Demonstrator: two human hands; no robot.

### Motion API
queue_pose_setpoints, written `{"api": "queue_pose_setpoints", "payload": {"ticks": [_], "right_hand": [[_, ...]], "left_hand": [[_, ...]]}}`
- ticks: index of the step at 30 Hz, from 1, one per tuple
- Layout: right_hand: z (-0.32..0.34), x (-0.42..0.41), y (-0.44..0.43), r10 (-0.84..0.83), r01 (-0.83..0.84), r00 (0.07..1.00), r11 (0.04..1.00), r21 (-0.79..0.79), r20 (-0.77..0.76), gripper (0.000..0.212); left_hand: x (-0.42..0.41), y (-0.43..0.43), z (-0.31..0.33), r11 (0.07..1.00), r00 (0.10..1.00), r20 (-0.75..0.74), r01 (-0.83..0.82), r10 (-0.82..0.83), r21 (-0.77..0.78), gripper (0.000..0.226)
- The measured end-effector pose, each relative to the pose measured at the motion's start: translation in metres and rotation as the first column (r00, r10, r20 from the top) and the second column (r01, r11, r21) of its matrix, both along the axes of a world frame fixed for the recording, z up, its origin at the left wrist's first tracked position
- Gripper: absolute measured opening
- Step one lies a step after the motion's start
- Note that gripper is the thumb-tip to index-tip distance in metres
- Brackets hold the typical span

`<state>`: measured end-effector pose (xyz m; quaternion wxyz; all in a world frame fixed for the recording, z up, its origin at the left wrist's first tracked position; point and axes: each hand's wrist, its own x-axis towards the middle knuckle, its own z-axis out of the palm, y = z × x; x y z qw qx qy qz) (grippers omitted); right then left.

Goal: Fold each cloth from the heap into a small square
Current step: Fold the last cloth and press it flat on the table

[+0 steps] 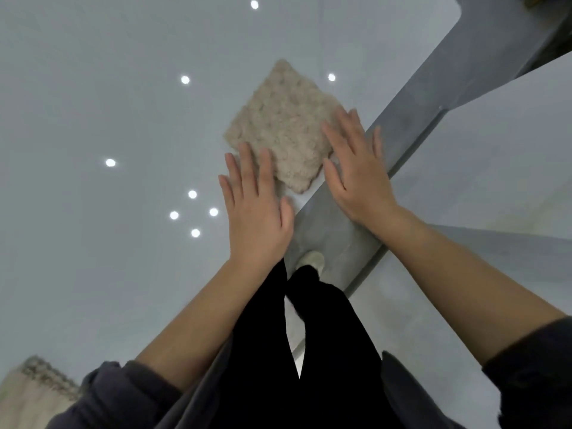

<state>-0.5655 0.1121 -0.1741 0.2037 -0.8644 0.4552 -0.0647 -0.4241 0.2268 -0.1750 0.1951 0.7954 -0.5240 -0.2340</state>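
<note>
A beige fluffy cloth (281,125), folded into a small square, lies flat on the glossy white table (93,119) near its front edge. My left hand (257,202) lies flat with straight fingers; its fingertips touch the cloth's near left edge. My right hand (356,168) is flat too, its fingers resting along the cloth's right edge. Neither hand grips the cloth.
More beige cloth (34,388) shows at the bottom left corner, partly cut off by the frame. A grey floor strip (340,243) runs between this table and a second white surface (495,168) on the right. My dark trousers and a shoe (311,260) stand below.
</note>
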Motion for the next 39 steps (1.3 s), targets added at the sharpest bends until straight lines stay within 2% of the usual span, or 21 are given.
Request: {"api": "queue_pose_setpoints", "payload": {"ticks": [6,10,13,20,24,30,34,39], "right_hand": [[0.001,0.016,-0.075,0.263,-0.265,0.964,0.960,0.089,0.029,0.054],[0.003,0.036,-0.114,0.499,-0.490,0.867,0.851,0.187,0.003,0.060],[-0.002,0.046,-0.119,0.603,-0.588,0.793,0.795,0.151,-0.091,0.062],[-0.010,0.054,-0.084,0.654,-0.651,0.737,0.754,0.081,-0.171,0.063],[-0.009,0.056,-0.084,0.628,-0.622,0.767,0.778,0.089,-0.128,0.062],[-0.012,0.065,-0.065,0.641,-0.639,0.748,0.766,0.077,-0.170,0.061],[-0.012,0.067,-0.058,0.601,-0.595,0.781,0.799,0.086,-0.171,0.061],[-0.012,0.069,-0.055,0.609,-0.604,0.770,0.792,0.093,-0.190,0.062]], "left_hand": [[-0.006,-0.027,-0.002,0.990,0.990,0.015,-0.139,0.138,0.033,0.066],[-0.019,-0.035,0.000,0.971,0.972,0.009,-0.233,0.233,0.052,0.066],[-0.029,-0.040,-0.002,0.954,0.956,0.008,-0.292,0.293,0.066,0.066],[-0.027,-0.018,-0.005,0.909,0.912,0.046,-0.411,0.408,0.065,0.065],[-0.019,-0.025,-0.005,0.886,0.888,0.060,-0.460,0.457,0.055,0.064],[-0.010,-0.028,-0.010,0.882,0.884,0.116,-0.464,0.454,0.085,0.064],[-0.004,-0.021,-0.010,0.887,0.888,0.146,-0.451,0.436,0.099,0.065],[-0.004,-0.022,-0.011,0.885,0.888,0.154,-0.451,0.433,0.113,0.066]]}}
